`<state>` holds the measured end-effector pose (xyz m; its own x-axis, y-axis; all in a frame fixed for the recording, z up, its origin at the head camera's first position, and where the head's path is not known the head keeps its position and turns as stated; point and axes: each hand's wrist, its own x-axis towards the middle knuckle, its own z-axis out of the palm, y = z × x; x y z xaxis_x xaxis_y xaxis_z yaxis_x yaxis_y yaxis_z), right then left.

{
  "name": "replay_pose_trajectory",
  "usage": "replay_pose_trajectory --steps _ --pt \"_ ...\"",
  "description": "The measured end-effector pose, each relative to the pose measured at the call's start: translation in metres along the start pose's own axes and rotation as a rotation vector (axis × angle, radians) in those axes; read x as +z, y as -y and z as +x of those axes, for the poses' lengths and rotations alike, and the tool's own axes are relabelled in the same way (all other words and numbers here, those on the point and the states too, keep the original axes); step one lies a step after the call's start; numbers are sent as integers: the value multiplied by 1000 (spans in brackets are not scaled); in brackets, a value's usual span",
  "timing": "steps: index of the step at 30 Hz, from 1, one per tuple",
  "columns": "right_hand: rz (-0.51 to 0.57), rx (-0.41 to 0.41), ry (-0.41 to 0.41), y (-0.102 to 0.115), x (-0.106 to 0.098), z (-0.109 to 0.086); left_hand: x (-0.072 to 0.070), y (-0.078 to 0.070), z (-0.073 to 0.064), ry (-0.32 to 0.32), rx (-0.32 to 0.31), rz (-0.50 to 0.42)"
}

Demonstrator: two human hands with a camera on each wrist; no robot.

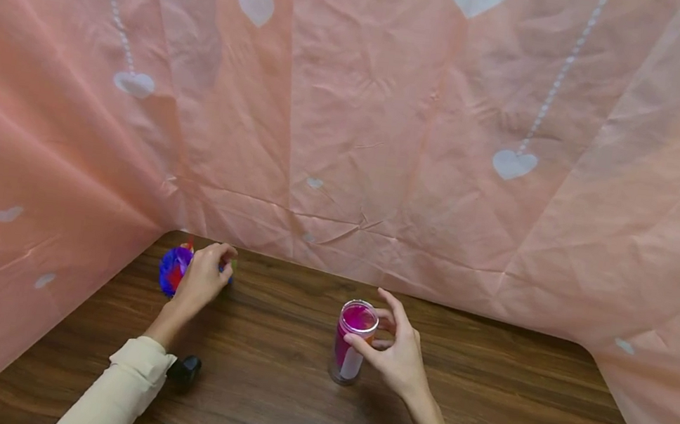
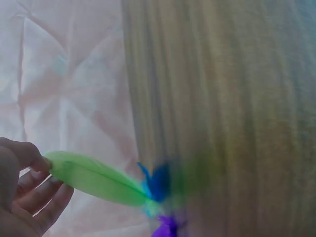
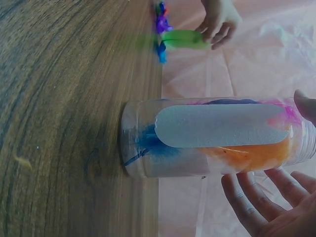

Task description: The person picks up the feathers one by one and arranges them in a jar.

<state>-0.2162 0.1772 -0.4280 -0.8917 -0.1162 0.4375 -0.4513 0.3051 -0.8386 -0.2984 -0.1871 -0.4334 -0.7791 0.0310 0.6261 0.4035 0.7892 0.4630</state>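
Note:
My left hand (image 1: 202,278) is at the far left of the table, over a small pile of bright feathers (image 1: 170,269) in blue, purple and red. In the left wrist view its thumb and fingertips pinch one end of a green feather (image 2: 94,178), whose other end is down by the blue and purple ones. A clear plastic jar (image 3: 197,123) stands upright and open-topped on the table, holding pink, orange and blue feathers behind a pale label. Around its upper part my right hand (image 1: 403,358) steadies it, thumb on the near side and fingers on the far side.
The dark wooden table (image 1: 267,387) meets a pink cloth (image 1: 349,135) with white hearts, which hangs behind and along both sides. A black wrist device (image 1: 185,371) sits beside my left cuff.

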Motion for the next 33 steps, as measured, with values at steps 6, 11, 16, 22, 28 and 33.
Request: replay_pose_trajectory --steps 6,11,16,22,28,33 --pt "-5 -11 1 1 -1 4 -5 -6 10 -61 34 -48" --pt "-11 -22 1 2 -1 7 -7 -14 15 -124 79 -69" --pt "-12 -16 2 1 -3 7 -10 -23 18 -121 72 -101" --pt "-10 -9 2 -1 -3 7 -15 -37 22 -58 -58 -244" --pt "-3 -14 2 -3 -3 5 -16 -53 25 -54 -120 -374" --pt "2 -12 5 -3 -2 4 -18 -67 26 -54 -128 -452"
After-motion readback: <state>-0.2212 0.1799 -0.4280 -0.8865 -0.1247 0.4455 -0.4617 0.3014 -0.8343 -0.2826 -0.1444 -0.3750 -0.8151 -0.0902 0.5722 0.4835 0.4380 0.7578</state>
